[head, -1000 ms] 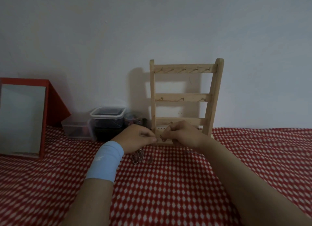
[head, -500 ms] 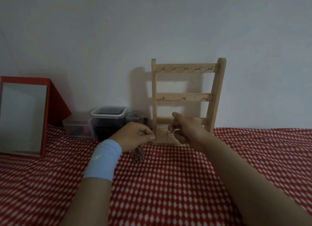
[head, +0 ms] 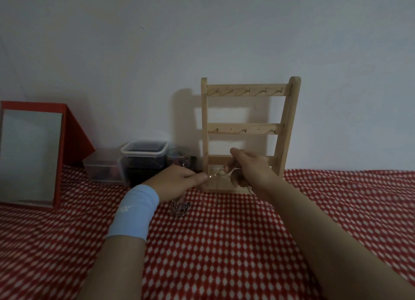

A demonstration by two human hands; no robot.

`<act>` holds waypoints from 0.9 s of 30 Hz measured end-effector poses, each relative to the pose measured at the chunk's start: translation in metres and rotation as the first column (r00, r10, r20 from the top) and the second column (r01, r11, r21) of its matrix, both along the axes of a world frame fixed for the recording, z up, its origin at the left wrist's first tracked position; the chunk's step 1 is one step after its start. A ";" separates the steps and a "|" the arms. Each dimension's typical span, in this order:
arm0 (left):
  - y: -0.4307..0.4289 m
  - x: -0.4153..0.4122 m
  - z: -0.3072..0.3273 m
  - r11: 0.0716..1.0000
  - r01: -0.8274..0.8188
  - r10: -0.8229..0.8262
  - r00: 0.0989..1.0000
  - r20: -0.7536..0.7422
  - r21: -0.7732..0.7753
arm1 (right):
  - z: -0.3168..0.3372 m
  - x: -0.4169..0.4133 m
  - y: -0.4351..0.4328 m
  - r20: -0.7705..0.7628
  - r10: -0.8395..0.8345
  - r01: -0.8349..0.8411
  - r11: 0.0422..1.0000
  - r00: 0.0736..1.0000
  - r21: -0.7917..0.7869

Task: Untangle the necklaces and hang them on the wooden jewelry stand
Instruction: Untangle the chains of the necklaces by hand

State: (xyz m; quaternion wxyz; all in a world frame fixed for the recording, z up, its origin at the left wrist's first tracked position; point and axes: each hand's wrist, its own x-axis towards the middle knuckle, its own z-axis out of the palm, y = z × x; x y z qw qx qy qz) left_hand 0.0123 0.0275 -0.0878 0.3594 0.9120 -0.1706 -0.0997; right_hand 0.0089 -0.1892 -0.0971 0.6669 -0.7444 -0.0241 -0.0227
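A wooden jewelry stand (head: 248, 129) with three rows of small hooks leans against the wall; no necklace hangs on it. In front of its base, my left hand (head: 177, 183) pinches one end of a thin silver necklace chain (head: 215, 174). My right hand (head: 249, 168) pinches the same chain a little to the right and higher, so a short stretch runs between the two hands. A bunched tangle of chain (head: 180, 207) lies on the cloth just below my left hand. A light blue wristband sits on my left wrist.
The surface is covered by a red cloth with white dots (head: 224, 243). A red-framed mirror (head: 31, 156) stands at the left. Clear plastic containers (head: 143, 162) and a small jar (head: 178, 157) sit against the wall left of the stand.
My hands were close together a second ago. The right hand has lifted and pulled to the right, drawing the chain out between the hands; the left hand stays nearly still.
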 end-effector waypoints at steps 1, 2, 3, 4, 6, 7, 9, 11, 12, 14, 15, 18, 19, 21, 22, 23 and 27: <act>-0.001 0.000 0.000 1.000 0.009 -0.009 1.000 0.005 0.002 | 0.000 0.000 0.001 0.005 -0.006 0.006 1.000 1.000 -0.030; -0.001 0.000 0.000 1.000 0.024 -0.024 1.000 0.012 0.003 | 0.000 -0.001 0.001 0.006 -0.013 0.013 0.998 1.000 -0.061; -0.001 -0.001 0.000 0.999 0.037 -0.037 0.999 0.026 -0.005 | -0.001 -0.001 0.001 0.005 -0.023 0.024 0.996 1.000 -0.084; -0.001 0.000 -0.001 0.999 0.036 -0.035 0.998 0.048 -0.015 | -0.001 0.000 0.000 0.005 -0.038 0.038 0.994 0.999 -0.099; 0.000 0.000 -0.001 0.998 0.001 0.004 0.995 0.097 -0.057 | -0.003 0.001 -0.003 0.010 -0.057 0.058 0.993 0.998 -0.107; 0.000 0.000 -0.001 0.997 -0.016 0.025 0.992 0.121 -0.075 | -0.003 0.001 -0.004 0.007 -0.052 0.053 0.995 0.999 -0.088; -0.001 -0.002 0.001 0.992 -0.041 0.059 0.987 0.148 -0.123 | -0.002 0.002 -0.006 -0.031 -0.031 0.029 0.998 0.999 -0.060; -0.002 -0.003 0.002 0.979 -0.071 0.105 0.979 0.176 -0.189 | -0.003 0.005 -0.007 -0.067 -0.026 0.014 0.985 0.997 -0.170; -0.002 -0.002 0.003 0.975 -0.086 0.125 0.975 0.185 -0.205 | -0.004 0.006 -0.006 -0.078 -0.035 0.015 0.969 0.996 -0.246; -0.001 -0.001 0.003 0.982 -0.087 0.118 0.976 0.184 -0.168 | -0.004 0.007 -0.005 -0.080 -0.048 0.017 0.936 0.996 -0.352; 0.001 0.000 0.003 0.991 -0.077 0.095 0.981 0.166 -0.113 | -0.004 0.007 -0.005 -0.070 -0.050 0.020 0.926 0.996 -0.378; 0.008 0.002 -0.001 0.996 -0.033 0.029 0.999 0.044 0.080 | -0.005 0.007 -0.009 -0.075 -0.022 0.004 0.973 0.997 -0.231; 0.010 0.003 -0.003 0.992 -0.027 0.025 1.000 0.014 0.127 | -0.005 0.007 -0.010 -0.101 0.028 -0.037 0.996 0.995 -0.080; 0.013 0.005 -0.005 0.980 -0.026 0.026 1.000 0.003 0.199 | -0.004 0.008 -0.012 -0.129 0.194 -0.164 0.963 0.973 0.212; 0.013 0.006 -0.005 0.975 -0.021 0.021 1.000 0.001 0.223 | -0.003 0.008 -0.014 -0.128 0.251 -0.206 0.935 0.959 0.290; 0.012 0.007 -0.005 0.970 -0.009 0.012 1.000 -0.012 0.243 | -0.003 0.008 -0.015 -0.129 0.288 -0.235 0.918 0.949 0.319; -0.005 0.007 -0.008 0.951 0.026 -0.030 1.000 0.007 0.308 | 0.000 0.007 -0.016 -0.166 0.271 -0.242 0.954 0.948 0.179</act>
